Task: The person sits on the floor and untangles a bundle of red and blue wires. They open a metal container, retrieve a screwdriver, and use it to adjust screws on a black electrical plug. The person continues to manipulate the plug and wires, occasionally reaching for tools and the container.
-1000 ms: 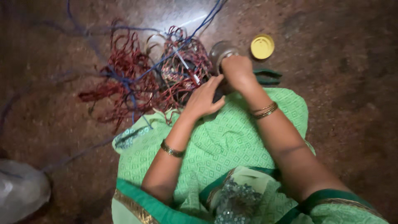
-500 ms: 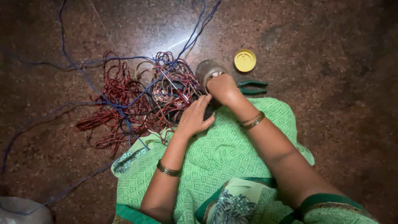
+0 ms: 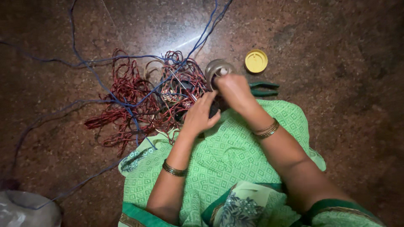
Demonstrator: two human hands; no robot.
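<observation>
Red and blue wires (image 3: 143, 98) lie tangled on the brown stone floor (image 3: 345, 126), just left of a small round jar (image 3: 218, 69). The right hand (image 3: 234, 89) rests against the jar, fingers curled shut on something I cannot make out. The left hand (image 3: 200, 115), fingers together, touches the tangle. A yellow lid (image 3: 256, 61) and green-handled pliers (image 3: 264, 88) lie right of the jar.

Open floor (image 3: 357, 126) at right of frame. Blocked upper centre-left by tangled red wires (image 3: 139, 105); yellow lid (image 3: 256, 61), green pliers (image 3: 264, 89) upper right.
</observation>
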